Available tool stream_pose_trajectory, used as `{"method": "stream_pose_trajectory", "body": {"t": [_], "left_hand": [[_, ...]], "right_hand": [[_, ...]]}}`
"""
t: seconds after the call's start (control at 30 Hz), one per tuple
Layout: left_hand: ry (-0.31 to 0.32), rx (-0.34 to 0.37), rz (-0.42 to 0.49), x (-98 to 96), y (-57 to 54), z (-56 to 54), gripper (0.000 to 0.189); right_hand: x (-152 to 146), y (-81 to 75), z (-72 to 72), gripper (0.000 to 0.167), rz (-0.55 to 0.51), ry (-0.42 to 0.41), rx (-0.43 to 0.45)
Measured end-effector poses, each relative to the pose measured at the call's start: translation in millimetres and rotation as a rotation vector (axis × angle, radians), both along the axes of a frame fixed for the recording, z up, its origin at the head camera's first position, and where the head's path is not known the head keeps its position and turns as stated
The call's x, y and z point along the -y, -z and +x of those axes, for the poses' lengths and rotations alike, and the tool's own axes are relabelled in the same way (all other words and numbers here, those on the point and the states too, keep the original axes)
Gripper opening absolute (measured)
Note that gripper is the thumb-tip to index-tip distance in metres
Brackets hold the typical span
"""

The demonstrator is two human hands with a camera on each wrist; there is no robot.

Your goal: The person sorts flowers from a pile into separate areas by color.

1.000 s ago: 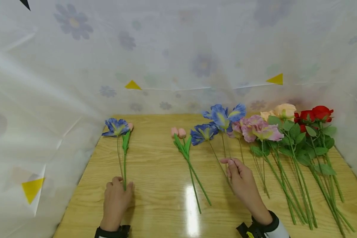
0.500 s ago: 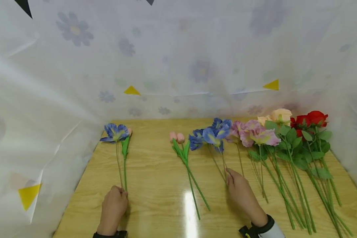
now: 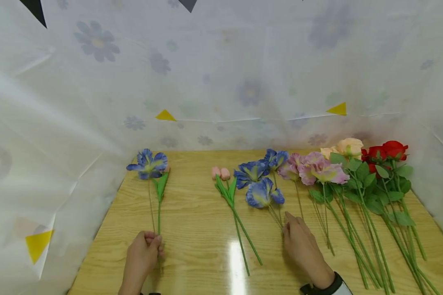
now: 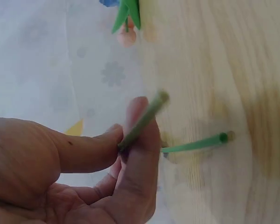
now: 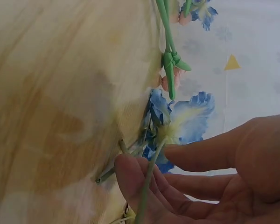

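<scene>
My left hand point(image 3: 142, 254) pinches the thin stem of an artificial blue iris point(image 3: 146, 164) at the table's left. Thumb and fingertip meet on that stem point(image 4: 147, 116) in the left wrist view. A pink tulip point(image 3: 161, 186) lies beside it, its bright green stem point(image 4: 196, 143) separate on the wood. Toward the middle right, my right hand point(image 3: 303, 246) holds another blue iris point(image 3: 260, 194) by its stem, between thumb and fingers; its petals point(image 5: 191, 119) show past the thumb. Two more blue irises point(image 3: 250, 173) lie just behind that bloom.
Two crossed pink tulips point(image 3: 230, 196) lie mid-table. Right of the hands are pink-purple flowers point(image 3: 317, 168), peach roses point(image 3: 348, 147) and red roses point(image 3: 394, 150), stems toward the front. A white patterned sheet point(image 3: 214, 82) with yellow triangles surrounds the wooden table point(image 3: 192, 213).
My right hand has taken hold of one blue iris and drawn its bloom toward me, off the other two. The left hand's iris has shifted right, over the tulip head.
</scene>
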State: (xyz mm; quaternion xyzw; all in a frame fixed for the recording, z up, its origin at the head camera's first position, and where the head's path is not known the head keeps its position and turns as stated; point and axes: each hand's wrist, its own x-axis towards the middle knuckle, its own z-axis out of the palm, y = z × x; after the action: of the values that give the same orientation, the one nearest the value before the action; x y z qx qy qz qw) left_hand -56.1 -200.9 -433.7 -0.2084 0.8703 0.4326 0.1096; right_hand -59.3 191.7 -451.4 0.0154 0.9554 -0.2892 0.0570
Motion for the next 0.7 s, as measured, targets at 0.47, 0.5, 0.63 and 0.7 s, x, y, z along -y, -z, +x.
{"method": "stream_pose_trajectory", "body": {"t": [0.47, 0.5, 0.63, 0.7], "left_hand": [[-0.036, -0.117, 0.119, -11.7, -13.0, 4.1, 0.022], [-0.043, -0.13, 0.148, -13.7, -14.3, 4.2, 0.022], [-0.046, -0.167, 0.235, -25.6, -19.0, 5.0, 0.023], [-0.035, -0.175, 0.27, -32.7, -21.0, 6.5, 0.023]], "right_hand": [[5, -7.6, 4.2, 0.036, 0.003, 0.029, -0.112], [6, -8.8, 4.4, 0.035, -0.005, 0.028, -0.126], [12, -14.5, 5.1, 0.03, -0.087, 0.019, -0.146], [16, -18.0, 6.2, 0.029, -0.151, 0.013, -0.127]]}}
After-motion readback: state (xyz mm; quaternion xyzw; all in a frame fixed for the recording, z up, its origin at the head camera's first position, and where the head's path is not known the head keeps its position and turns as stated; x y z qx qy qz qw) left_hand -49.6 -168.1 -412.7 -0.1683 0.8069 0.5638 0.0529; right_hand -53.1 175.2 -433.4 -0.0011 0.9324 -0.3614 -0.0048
